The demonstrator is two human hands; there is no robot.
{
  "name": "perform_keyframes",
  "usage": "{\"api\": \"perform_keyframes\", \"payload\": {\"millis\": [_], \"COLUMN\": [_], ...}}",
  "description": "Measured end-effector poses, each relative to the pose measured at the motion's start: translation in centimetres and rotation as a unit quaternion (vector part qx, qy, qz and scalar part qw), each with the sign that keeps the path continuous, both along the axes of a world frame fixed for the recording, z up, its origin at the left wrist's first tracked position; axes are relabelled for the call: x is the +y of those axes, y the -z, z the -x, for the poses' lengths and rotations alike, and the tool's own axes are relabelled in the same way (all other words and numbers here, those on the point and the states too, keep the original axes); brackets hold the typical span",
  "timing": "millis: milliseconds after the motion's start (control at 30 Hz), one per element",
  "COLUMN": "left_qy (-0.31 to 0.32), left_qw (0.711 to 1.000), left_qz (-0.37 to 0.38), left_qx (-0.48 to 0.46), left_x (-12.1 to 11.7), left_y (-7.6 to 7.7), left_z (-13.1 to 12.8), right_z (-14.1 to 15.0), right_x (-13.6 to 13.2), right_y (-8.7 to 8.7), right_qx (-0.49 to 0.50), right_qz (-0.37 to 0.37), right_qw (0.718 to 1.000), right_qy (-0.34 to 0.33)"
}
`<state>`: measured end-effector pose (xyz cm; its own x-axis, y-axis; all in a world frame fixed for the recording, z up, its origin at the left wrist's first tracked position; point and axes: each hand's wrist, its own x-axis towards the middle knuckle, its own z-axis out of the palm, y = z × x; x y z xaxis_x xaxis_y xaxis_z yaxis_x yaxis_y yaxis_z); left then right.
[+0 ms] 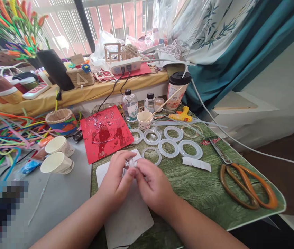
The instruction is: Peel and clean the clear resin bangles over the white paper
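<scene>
My left hand (114,178) and my right hand (156,185) meet over a sheet of white paper (134,218) on the green table. Between the left fingertips and thumb sits a small clear, shiny piece (128,164), mostly covered by fingers. Closed fingers of the right hand press against its right side, where a whitish bit (134,162) shows; its kind is unclear. Just beyond the hands lie several translucent ring molds (200,150), some holding clear material. A white paper strip (196,164) rests to their right.
Large orange-handled scissors (249,185) lie at right. Behind the rings stand a paper cup (145,121) with a wooden stick, bottles (130,107), a yellow glue gun (182,114) and a lidded drink cup (176,91). At left are a red sheet (105,135) and paper cups (56,164).
</scene>
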<state>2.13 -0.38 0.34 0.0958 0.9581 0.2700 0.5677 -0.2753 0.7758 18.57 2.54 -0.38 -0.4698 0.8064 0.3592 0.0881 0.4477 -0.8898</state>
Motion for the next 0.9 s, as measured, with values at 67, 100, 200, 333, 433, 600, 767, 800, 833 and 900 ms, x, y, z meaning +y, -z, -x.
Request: {"api": "perform_keyframes", "payload": {"millis": [67, 100, 200, 333, 433, 600, 767, 800, 833, 900], "left_qy": [0.006, 0.0, -0.014, 0.004, -0.031, -0.089, -0.097, -0.086, -0.074, -0.047], "left_qw": [1.0, 1.0, 1.0, 0.998, 0.996, 0.991, 0.991, 0.991, 0.992, 0.993], "left_qz": [-0.01, -0.01, -0.006, -0.02, -0.044, -0.059, -0.063, -0.063, -0.061, -0.05], "left_qx": [0.014, 0.016, 0.02, 0.054, 0.073, 0.086, 0.071, 0.077, 0.084, 0.095], "left_x": [0.0, 0.0, 0.1, -0.1, -0.2, 0.2, 0.6, 0.6, 0.6, 0.5], "left_y": [0.0, 0.0, 0.1, 0.2, 0.4, 0.6, 0.8, 0.8, 0.8, 0.9], "left_z": [-0.1, -0.1, -0.1, -0.1, -0.1, 0.1, 0.7, 0.7, 0.7, 0.8], "right_z": [-0.1, -0.1, 0.0, -0.2, -0.3, 0.0, 0.2, 0.2, 0.2, 0.3], "right_x": [0.1, 0.2, 0.3, 0.3, 0.3, 0.7, 1.5, 1.5, 1.5, 1.3], "right_y": [0.1, 0.1, 0.3, 0.2, -0.2, -0.1, 0.3, 0.3, 0.3, 0.2], "right_qx": [0.002, -0.003, -0.011, 0.004, 0.001, 0.053, 0.163, 0.157, 0.148, 0.129], "right_qz": [0.008, 0.001, 0.004, 0.036, 0.003, 0.145, 0.328, 0.335, 0.336, 0.329], "right_qw": [1.0, 1.0, 1.0, 0.999, 0.996, 0.985, 0.931, 0.929, 0.93, 0.934], "right_qy": [0.01, -0.005, -0.023, -0.011, -0.089, -0.077, -0.015, -0.014, -0.019, -0.046]}}
